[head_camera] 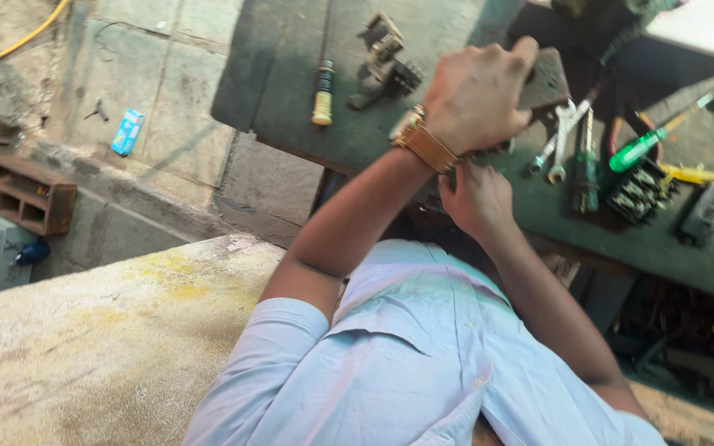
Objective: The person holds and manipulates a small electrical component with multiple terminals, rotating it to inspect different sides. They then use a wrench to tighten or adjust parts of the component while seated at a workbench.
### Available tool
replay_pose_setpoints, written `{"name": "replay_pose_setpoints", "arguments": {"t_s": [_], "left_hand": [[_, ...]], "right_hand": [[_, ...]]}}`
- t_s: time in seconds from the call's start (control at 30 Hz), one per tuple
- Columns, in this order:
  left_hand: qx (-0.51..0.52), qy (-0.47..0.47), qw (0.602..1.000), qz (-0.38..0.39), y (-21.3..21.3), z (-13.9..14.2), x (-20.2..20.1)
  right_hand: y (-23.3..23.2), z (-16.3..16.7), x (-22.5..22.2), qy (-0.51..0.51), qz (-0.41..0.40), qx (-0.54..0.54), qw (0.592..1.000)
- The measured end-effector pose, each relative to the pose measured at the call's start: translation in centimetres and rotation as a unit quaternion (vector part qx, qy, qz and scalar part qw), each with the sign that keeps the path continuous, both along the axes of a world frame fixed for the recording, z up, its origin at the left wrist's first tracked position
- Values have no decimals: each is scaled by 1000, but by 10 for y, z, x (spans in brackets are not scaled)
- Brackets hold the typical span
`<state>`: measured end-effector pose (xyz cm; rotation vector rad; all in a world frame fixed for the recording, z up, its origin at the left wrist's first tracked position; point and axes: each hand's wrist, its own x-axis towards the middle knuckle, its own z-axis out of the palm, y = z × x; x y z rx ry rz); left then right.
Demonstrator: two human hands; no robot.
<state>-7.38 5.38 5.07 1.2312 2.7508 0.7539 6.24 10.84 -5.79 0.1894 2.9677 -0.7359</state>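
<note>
Fingers of the left hand were curled tight over a dark block on the bench, knuckles up, grip closed on its near edge. Left forearm ran down-left from the wrist, gold watch on it, elbow bent, pale blue sleeve rolled above the elbow. Right hand sat just below the left, fingers tucked in toward the bench edge under the block; couldn't tell what they gripped or how far they were closed, view blurred and partly hidden. Right forearm angled down-right. Block lay directly under the left fingers, above the right hand. Near it: two spanners just right of the hands, green screwdriver further right, black terminal part beside that. Yellow-handled screwdriver and a dark metal part lay left of the hands, apart from them.
</note>
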Motion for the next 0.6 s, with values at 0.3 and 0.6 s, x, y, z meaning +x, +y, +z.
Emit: {"name": "replay_pose_setpoints", "arguments": {"t_s": [0.3, 0.6], "left_hand": [[8, 30, 999, -15, -2, -16, -3], [39, 139, 989, -14, 0, -46, -16]], "right_hand": [[-2, 7, 15, 31, -118, -452, 884], [2, 12, 17, 266, -71, -264, 924]]}}
